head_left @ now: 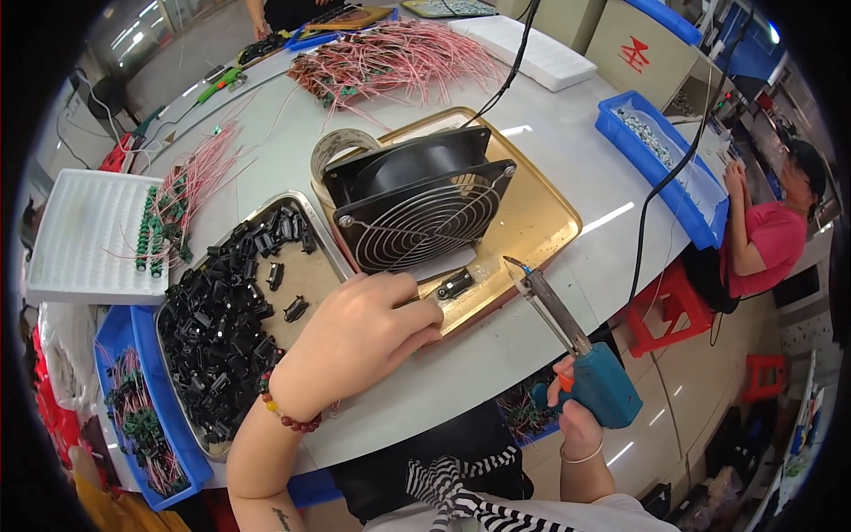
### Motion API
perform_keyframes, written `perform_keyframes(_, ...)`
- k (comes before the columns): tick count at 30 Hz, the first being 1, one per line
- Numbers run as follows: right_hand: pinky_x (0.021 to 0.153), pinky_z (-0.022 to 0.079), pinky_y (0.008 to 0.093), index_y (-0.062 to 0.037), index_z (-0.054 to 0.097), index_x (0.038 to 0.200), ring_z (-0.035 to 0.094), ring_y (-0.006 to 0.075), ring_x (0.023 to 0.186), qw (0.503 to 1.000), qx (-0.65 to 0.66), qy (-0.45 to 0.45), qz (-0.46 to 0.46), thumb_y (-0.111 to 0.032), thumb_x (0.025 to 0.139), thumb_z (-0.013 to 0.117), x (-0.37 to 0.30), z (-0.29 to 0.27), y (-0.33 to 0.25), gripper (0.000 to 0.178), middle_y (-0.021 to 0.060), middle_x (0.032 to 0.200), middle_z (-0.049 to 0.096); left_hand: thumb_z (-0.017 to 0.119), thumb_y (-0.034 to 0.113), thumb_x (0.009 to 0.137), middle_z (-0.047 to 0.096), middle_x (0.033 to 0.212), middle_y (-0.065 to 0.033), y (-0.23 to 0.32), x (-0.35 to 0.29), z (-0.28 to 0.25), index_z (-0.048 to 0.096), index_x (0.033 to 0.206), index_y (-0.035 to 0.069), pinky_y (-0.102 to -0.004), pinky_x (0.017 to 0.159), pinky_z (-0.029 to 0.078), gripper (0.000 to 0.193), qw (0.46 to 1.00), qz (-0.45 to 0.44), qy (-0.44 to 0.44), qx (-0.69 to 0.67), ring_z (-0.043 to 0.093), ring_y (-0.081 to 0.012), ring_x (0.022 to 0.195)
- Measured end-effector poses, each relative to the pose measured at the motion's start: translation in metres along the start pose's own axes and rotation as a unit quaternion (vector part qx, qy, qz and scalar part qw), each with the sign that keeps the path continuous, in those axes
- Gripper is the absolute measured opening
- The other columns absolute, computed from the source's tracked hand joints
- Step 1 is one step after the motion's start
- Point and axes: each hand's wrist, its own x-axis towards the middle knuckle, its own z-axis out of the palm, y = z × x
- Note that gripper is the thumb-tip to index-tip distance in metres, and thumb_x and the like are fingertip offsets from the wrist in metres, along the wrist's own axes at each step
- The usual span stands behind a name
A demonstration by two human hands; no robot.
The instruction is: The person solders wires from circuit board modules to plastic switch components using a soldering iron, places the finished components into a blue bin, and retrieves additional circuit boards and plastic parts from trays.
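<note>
My right hand (576, 412) grips a teal soldering gun (605, 386) by its handle. The gun's tip points up and left over the right part of a gold tray (541, 208). My left hand (359, 332) reaches over the tray's near left corner, fingers curled together; whatever they may pinch is hidden. Just beyond those fingertips a small black plastic housing (455, 284) lies on the gold tray. Behind it stands a black fan (425, 213) with a wire grille, tilted on the tray. A roll of tape (341, 146) is partly hidden behind the fan.
To the left, a metal tray (301, 204) holds many black housings (213, 328). Beside it are a blue bin (160, 390) of wired green parts and a white tray (89, 230). Pink wires (390, 62) pile up at the back. A co-worker (771, 222) sits right, near a blue bin (660, 168).
</note>
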Motion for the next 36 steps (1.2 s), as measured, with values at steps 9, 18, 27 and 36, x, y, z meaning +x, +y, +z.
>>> perform_keyframes(9,0.077,0.047,0.0245,0.0013,0.045,0.122,0.057,0.0151,0.086,0.993,0.066,0.019,0.097,-0.006,0.068,0.072,-0.007,-0.009,0.004,0.060,0.0092,0.103,0.060,0.059,-0.004,0.065,0.053,0.078,-0.0109,0.002,0.002,-0.004,0.063,0.083,0.005,-0.0359,0.064,0.047,0.020,1.000,-0.011,-0.020,-0.012,0.056,-0.0289,0.074)
perform_keyframes(18,0.063,0.046,0.0250,0.0080,0.056,0.104,0.058,0.0159,0.068,0.993,-0.111,-0.048,0.017,-0.012,0.066,0.067,0.003,-0.004,-0.021,0.045,0.0132,0.095,0.059,0.063,-0.003,0.063,0.053,0.079,-0.0096,0.011,0.007,0.000,0.064,0.077,0.007,-0.0362,0.062,0.046,0.017,0.999,-0.030,0.005,0.019,0.055,-0.0277,0.072)
perform_keyframes(27,0.063,0.046,0.0281,0.0020,0.060,0.092,0.057,0.0204,0.070,0.988,-0.155,0.015,-0.002,-0.005,0.066,0.066,-0.003,0.004,-0.012,0.027,0.0095,0.083,0.058,0.070,0.004,0.064,0.052,0.100,-0.0132,0.015,0.000,-0.002,0.058,0.074,0.002,-0.0356,0.067,0.046,0.015,0.996,-0.035,0.079,0.035,0.056,-0.0301,0.086)
perform_keyframes(36,0.053,0.044,0.0259,0.0059,0.051,0.112,0.052,0.0198,0.075,0.999,-0.019,-0.023,-0.028,-0.017,0.069,0.068,-0.003,-0.002,-0.003,0.052,0.0199,0.104,0.052,0.065,0.010,0.071,0.053,0.064,-0.0058,0.017,-0.005,0.021,0.058,0.067,0.006,-0.0352,0.052,0.043,0.009,0.977,-0.107,0.142,0.120,0.055,-0.0230,0.059)
